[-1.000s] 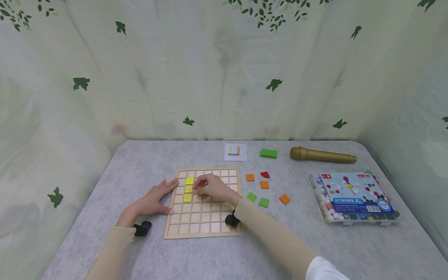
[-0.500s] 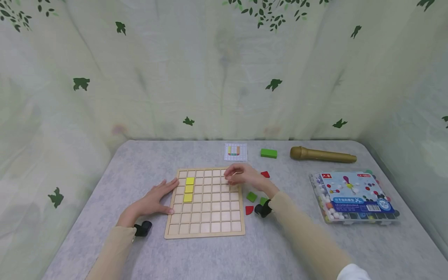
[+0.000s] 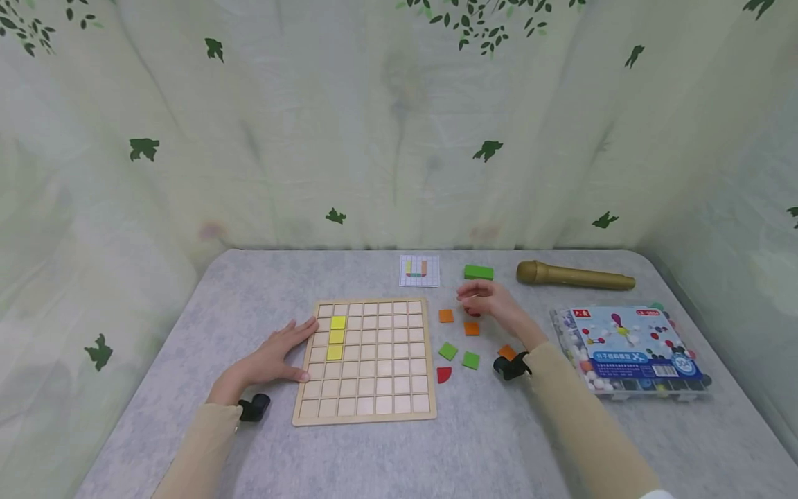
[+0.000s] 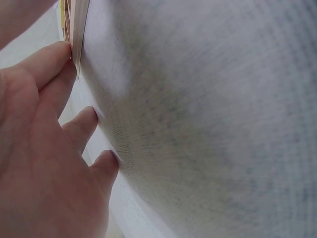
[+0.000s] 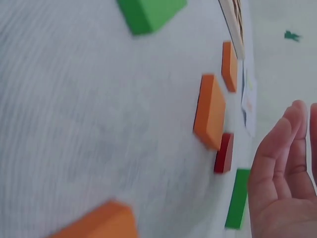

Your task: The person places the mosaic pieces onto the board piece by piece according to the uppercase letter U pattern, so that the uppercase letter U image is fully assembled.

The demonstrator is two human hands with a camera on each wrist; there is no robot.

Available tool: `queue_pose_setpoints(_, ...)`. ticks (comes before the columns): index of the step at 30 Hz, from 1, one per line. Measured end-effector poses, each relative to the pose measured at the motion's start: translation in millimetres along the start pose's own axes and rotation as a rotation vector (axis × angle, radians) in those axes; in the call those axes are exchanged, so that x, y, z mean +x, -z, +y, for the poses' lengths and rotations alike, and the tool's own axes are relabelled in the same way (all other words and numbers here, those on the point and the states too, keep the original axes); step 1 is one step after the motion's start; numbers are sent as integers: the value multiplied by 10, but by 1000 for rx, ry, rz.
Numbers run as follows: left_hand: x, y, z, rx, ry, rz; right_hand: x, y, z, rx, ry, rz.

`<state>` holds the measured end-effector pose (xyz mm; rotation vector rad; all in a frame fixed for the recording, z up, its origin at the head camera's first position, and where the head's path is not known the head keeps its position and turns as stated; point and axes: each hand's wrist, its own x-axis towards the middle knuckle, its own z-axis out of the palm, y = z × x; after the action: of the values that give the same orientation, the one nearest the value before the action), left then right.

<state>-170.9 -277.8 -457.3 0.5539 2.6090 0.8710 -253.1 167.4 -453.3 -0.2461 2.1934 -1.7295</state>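
My left hand [image 3: 269, 357] rests with spread fingers at the left edge of the wooden grid board [image 3: 366, 420]; in the left wrist view a fingertip touches the board's side. Three yellow square tiles [image 3: 337, 337] sit one below another in the board's second column. Off to the right, my right hand [image 3: 501, 310] hovers over a red quarter-round piece [image 5: 224, 153], its fingers loosely bent and no piece visible in them. Around it lie orange square tiles [image 3: 471, 329], two green square tiles [image 3: 470, 360] and another red quarter-round piece [image 3: 444, 375].
Behind the board lies a pattern card [image 3: 419, 271] with a coloured U shape. A green block [image 3: 479, 272] and a gold toy microphone [image 3: 576, 276] are at the back. A clear plastic box [image 3: 636, 353] of coloured balls stands on the right.
My right hand has moved right, from beside the yellow tiles across the board to over the loose pieces. The left hand and the yellow tiles have stayed put.
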Motion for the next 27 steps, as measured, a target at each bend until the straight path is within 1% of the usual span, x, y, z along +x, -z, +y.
queue_pose_setpoints(3, -3, -2, -4, -3, 1, 1, -11, 72, 44, -41, -8, 43)
queue_pose_setpoints(6, 5, -4, -13, -2, -3, 2, -15, 93, 63, -69, -40, 75)
queue_pose_setpoints(10, 2, -4, -16, 2, -7, 1, 1, 81, 66, -114, -102, 96)
queue_pose_setpoints(13, -5, -3, -13, 5, -10, 0, 9, 71, 69, -151, -128, 108)
queue_pose_setpoints(19, -8, -2, -1, 1, -25, 1, 42, 49, 99, -218, -132, 144)
queue_pose_setpoints(25, -7, -6, -16, 4, -9, 1, 48, 17, 106, -324, -94, 160)
queue_pose_setpoints(27, -4, -7, -20, 8, -6, 2, 48, 13, 101, -344, -89, 158)
